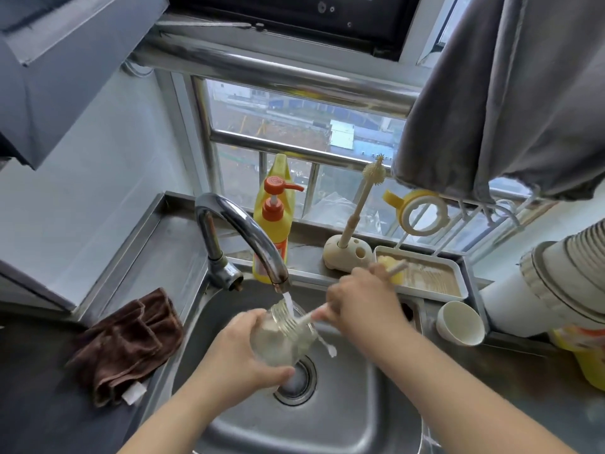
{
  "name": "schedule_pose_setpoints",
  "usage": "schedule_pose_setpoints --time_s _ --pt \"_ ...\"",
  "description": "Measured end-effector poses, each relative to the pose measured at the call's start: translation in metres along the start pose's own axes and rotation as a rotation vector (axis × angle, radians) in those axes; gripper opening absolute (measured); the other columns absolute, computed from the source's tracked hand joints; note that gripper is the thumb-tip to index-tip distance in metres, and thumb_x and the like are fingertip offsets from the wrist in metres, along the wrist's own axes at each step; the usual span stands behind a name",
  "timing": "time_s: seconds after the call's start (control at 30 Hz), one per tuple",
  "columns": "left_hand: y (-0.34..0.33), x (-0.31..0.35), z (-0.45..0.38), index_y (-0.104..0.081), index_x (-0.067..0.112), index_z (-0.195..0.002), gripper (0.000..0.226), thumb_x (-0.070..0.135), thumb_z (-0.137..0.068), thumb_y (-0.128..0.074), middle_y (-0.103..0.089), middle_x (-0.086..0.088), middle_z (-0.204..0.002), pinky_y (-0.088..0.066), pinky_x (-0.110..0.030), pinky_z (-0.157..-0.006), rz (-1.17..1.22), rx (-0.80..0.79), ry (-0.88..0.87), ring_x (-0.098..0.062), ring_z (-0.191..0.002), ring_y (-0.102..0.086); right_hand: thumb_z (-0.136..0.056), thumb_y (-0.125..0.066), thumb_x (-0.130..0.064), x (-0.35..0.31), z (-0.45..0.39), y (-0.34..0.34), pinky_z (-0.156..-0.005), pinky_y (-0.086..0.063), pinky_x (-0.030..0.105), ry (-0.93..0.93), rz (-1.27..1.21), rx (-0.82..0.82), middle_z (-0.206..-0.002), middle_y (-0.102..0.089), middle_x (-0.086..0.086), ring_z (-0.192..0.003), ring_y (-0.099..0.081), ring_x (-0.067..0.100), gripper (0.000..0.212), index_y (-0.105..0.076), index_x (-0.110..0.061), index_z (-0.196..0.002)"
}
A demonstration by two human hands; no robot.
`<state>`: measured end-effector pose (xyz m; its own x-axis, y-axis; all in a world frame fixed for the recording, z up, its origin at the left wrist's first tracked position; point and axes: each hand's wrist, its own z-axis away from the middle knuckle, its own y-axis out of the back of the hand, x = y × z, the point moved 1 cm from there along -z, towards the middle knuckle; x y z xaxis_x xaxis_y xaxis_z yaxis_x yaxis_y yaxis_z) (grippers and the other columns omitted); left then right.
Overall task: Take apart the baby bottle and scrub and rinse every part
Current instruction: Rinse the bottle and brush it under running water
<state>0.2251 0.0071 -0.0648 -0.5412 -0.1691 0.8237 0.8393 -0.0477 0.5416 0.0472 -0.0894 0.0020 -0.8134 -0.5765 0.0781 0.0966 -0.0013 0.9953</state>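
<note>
My left hand (244, 353) grips the clear glass bottle body (282, 335) over the sink (343, 417), tilted with its threaded mouth up under the tap. Water runs from the faucet (248, 234) into the mouth. My right hand (363, 301) holds a cream bottle brush (309, 317) by its handle, and the brush head is inside the bottle. The handle's far end sticks out past my fingers toward the tray. A yellow and cream bottle collar ring (422, 213) hangs on the window rack. A thin nipple brush (358, 204) stands upright in its cream holder (347, 255).
A yellow soap pump bottle (273, 221) stands behind the faucet. A white tray (455, 273) with a yellow sponge sits on the sill ledge, a white cup (460, 324) beside it. A brown cloth (127, 345) lies left of the sink. Grey fabric hangs upper right.
</note>
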Motion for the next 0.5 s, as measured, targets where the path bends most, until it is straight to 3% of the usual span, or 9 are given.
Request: schedule_pose_setpoints --time_s 0.13,0.3,0.4,0.5 --pt "0.005 -0.003 -0.003 -0.046 0.034 -0.114 0.080 0.051 -0.042 -0.078 -0.045 0.026 -0.105 -0.029 0.001 -0.083 -0.081 0.075 -0.084 0.008 -0.101 -0.046 -0.085 -0.040 -0.068 0.006 -0.007 0.002 -0.100 -0.023 0.035 -0.130 -0.052 -0.233 -0.084 -0.065 -0.003 -0.094 -0.055 0.019 0.052 -0.067 -0.025 -0.090" --pt "-0.001 -0.007 -0.007 -0.051 0.017 -0.126 0.093 0.057 -0.044 -0.066 -0.040 0.024 -0.107 -0.024 0.000 -0.089 -0.174 0.091 -0.125 -0.007 -0.108 -0.044 -0.086 -0.040 -0.068 -0.010 -0.010 -0.011 -0.093 -0.026 0.036 -0.089 0.041 -0.362 -0.095 -0.068 0.000 -0.098 -0.059 0.020 0.051 -0.064 -0.023 -0.092" --pt "0.003 -0.016 -0.009 -0.052 0.015 -0.126 0.095 0.061 -0.044 -0.064 -0.040 0.024 -0.107 -0.024 -0.002 -0.092 -0.197 0.135 -0.134 -0.010 -0.108 -0.046 -0.085 -0.039 -0.069 0.008 -0.013 -0.002 -0.093 -0.028 0.036 -0.184 -0.031 -0.349 -0.090 -0.068 -0.001 -0.096 -0.059 0.020 0.053 -0.065 -0.023 -0.091" --pt "-0.005 -0.008 -0.010 -0.050 0.009 -0.127 0.100 0.064 -0.045 -0.059 -0.044 0.010 -0.114 -0.029 -0.018 -0.094 -0.219 0.159 -0.099 -0.015 -0.110 -0.045 -0.085 -0.040 -0.069 -0.005 -0.013 -0.002 -0.095 -0.024 0.035 -0.088 0.014 -0.146 -0.090 -0.069 -0.002 -0.097 -0.058 0.019 0.051 -0.066 -0.025 -0.087"
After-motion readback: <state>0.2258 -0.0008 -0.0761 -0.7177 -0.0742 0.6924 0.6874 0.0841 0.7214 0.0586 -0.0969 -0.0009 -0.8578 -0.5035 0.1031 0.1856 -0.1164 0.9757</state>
